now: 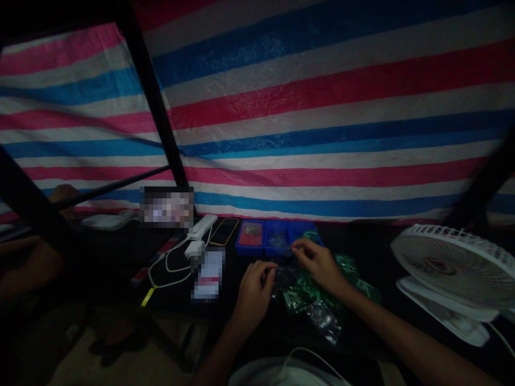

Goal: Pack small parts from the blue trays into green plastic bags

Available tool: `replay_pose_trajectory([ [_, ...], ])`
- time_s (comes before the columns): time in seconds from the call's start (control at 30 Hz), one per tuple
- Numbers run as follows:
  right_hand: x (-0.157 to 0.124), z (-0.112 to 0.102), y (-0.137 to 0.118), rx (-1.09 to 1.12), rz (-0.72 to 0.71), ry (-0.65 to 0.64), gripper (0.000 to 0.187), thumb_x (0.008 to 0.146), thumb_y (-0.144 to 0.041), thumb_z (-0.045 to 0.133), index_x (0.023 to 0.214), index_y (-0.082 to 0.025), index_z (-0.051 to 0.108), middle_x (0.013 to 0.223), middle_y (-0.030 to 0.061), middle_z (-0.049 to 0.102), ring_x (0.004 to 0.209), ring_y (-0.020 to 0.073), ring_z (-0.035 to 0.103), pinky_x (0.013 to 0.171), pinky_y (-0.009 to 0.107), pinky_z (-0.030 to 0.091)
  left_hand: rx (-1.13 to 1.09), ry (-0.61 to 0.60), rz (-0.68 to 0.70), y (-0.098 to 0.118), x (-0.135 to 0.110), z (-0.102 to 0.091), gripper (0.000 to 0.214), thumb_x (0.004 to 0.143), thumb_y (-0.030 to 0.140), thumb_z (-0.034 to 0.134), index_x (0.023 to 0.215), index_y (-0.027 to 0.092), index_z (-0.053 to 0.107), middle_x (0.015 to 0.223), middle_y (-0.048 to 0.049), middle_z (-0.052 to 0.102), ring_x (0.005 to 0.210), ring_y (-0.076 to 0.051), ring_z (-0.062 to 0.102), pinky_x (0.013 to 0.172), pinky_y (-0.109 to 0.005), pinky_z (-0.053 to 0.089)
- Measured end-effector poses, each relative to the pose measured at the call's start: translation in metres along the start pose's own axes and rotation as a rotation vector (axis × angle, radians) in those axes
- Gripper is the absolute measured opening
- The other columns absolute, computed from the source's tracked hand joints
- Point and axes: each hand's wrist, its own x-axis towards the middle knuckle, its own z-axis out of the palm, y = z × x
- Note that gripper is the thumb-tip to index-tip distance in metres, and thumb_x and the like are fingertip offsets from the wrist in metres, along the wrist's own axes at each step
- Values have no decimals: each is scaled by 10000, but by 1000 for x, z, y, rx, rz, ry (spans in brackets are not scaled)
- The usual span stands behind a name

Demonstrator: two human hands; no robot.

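Observation:
My left hand [256, 285] is over the dark table, thumb and fingertips pinched together beside some clear plastic. Whatever they hold is too dark and small to name. My right hand [319, 264] is just in front of the blue bins, its thumb and forefinger also pinched on something I cannot make out. Below and between the hands lies a pile of small green packets [295, 299], with a shiny clear plastic bag [325, 320] at its near edge. The left blue bin [250, 250] has a red layer with small pale pieces on it; the middle bin [277, 250] holds small clear-looking pieces.
A white clip fan [446, 268] stands at the right. To the left lie a phone [224, 232], a white power strip [203, 227] and looped white cables [171, 286]. A striped sheet [322, 107] hangs behind the table. Another person's arm [36, 265] shows at far left.

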Motion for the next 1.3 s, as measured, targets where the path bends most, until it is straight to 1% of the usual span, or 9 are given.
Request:
replay_pose_trajectory([
  [0.1,0,0,0,66,26,-33,253,1013,-438,592,1080,-217,694,910,30,754,618,167,637,577,277,494,17,-7,-5,1,0,0,228,1016,231,523,1085,243,740,1031,-57,744,946,-232,651,849,-368,487],
  [0.27,1,1,-2,-10,10,-25,313,1010,-388,590,1264,-237,694,1072,58,791,609,170,683,616,308,551,14,3,4,1,0,-1,230,1024,235,518,1081,251,740,1033,-55,745,950,-236,651,861,-373,484],
  [0.5,2,4,3,-87,84,-88,459,996,-372,606,1419,-198,634,671,6,727,514,197,650,515,296,488,16,21,-4,2,1,-2,214,1017,227,534,1059,249,743,1037,-53,750,962,-241,645,857,-371,480],
  [0.57,1,5,4,-91,50,-85,463,992,-359,611,1429,-207,628,783,32,770,530,187,647,525,298,497,11,25,4,2,1,-2,226,1023,230,521,1058,249,743,1042,-57,749,978,-244,645,870,-380,481],
  [0.63,1,5,5,-88,7,-80,454,989,-346,613,1429,-235,628,1044,73,798,569,171,653,559,307,526,8,28,12,1,0,-1,225,1023,238,520,1057,249,742,1045,-61,750,987,-248,646,876,-386,485],
  [0.77,0,5,6,-86,-38,-95,451,1003,-342,595,1446,-264,613,1330,101,714,646,168,661,658,341,575,10,29,5,1,0,-1,219,1021,241,525,1048,247,742,1035,-57,753,973,-245,648,863,-386,492],
  [0.93,0,6,8,-114,-91,-120,414,1015,-362,600,1417,-269,638,1302,98,711,850,223,681,805,376,569,14,22,4,0,0,0,175,986,216,592,1052,260,747,1059,-49,751,1013,-256,639,914,-411,498],
  [1.13,-1,5,5,-104,-114,-135,382,1024,-333,593,1398,-274,640,1301,94,682,897,225,672,840,373,545,111,-1,15,-9,-2,4,302,864,229,779,1158,293,757,1206,-62,729,1182,-322,570,1029,-504,455],
  [1.3,-1,5,6,-108,-116,-133,371,1022,-317,598,1388,-268,634,1287,92,674,860,213,658,823,366,545,229,-63,19,-14,-5,7,353,880,283,787,1227,319,735,1244,-63,718,1160,-338,567,950,-491,439],
])
